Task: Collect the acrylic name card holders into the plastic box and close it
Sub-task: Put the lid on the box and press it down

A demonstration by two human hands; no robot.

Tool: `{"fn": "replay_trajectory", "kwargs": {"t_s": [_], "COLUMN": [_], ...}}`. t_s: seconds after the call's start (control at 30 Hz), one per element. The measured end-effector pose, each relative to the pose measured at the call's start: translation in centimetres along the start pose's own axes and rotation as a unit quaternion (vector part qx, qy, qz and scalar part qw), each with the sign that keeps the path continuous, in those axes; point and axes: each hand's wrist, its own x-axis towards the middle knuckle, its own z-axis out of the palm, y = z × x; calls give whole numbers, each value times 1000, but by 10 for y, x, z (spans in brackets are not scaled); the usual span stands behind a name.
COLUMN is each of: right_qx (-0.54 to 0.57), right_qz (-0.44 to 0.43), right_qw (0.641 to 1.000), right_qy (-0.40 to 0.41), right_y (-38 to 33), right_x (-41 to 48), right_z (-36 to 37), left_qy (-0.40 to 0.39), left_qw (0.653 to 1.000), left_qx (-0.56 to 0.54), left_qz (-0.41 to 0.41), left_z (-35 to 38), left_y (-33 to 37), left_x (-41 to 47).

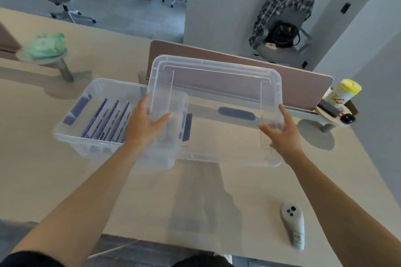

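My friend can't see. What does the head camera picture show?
Two bare hands, left hand and right hand, hold a clear lid above a beige table. Beside it sits an open plastic box with card holders standing inside.

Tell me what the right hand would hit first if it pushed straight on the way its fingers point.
The right hand grips the clear plastic lid, fingers pointing forward and up. Straight on, it would probably first meet the brown desk divider panel behind the lid, though depth is hard to judge here.

Clear box (71, 134) holds blue-edged holders (106, 121); plaid shirt (282, 4), yellow-capped canister (342, 93).
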Motion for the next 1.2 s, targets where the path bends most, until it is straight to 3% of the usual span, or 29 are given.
{"fn": "replay_trajectory", "kwargs": {"t_s": [0.3, 0.67, 1.2], "right_qx": [-23, -49, -174], "right_qz": [-46, 15, 112], "right_qw": [995, 987, 978], "right_qy": [-87, -150, 5], "right_y": [-68, -72, -68], "right_x": [-29, 5, -22], "right_z": [131, 235, 300], "left_qy": [46, 43, -71], "left_qw": [997, 973, 978], "left_qx": [25, 192, 190], "left_qz": [-62, -119, -46], "left_z": [-132, -184, -190], "left_y": [-68, -117, -192], "left_x": [3, 49, 119]}}
